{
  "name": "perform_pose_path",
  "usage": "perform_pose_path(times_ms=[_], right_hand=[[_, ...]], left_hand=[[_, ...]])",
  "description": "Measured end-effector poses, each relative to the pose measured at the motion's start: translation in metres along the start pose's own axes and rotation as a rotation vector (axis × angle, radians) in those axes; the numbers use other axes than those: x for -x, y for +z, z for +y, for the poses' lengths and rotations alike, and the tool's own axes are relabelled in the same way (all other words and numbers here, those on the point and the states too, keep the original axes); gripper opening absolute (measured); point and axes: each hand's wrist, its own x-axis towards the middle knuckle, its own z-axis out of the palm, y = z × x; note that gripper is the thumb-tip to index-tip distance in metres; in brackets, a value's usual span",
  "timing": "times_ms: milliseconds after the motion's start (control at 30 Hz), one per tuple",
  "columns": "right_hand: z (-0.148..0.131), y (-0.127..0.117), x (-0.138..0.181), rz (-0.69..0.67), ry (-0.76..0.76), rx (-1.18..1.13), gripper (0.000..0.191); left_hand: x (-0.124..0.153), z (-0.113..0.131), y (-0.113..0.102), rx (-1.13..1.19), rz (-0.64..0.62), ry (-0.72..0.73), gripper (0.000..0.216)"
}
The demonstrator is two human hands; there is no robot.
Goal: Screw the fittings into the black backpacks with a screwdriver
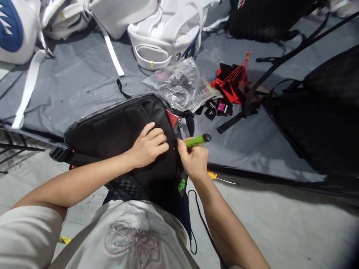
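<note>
The left hand (150,145) rests on the black bag (120,129), whether its curled fingers pinch it unclear; at its three o'clock, the right hand (195,158) grips a green pen-shaped tool (197,140).

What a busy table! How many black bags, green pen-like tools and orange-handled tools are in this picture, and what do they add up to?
Black bags: 3 (the near black bag under the left hand, the upper-right bag, the right-edge bag)
Green pen-like tool, in the right hand: 1
Orange-handled tool: 1
Total: 5
</note>
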Motion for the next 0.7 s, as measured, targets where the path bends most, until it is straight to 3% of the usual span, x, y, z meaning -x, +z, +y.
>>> perform_pose_path(times_ms=[533,700], right_hand=[[0.002,0.002,-0.003,-0.024,-0.072,-0.031,0.036],[-0.002,0.002,-0.004,0.015,-0.085,0.016,0.034]], left_hand=[[-0.003,-0.001,-0.003,0.021,-0.025,0.001,0.009],[-0.017,-0.007,-0.017,-0.004,-0.174,0.064,0.016]])
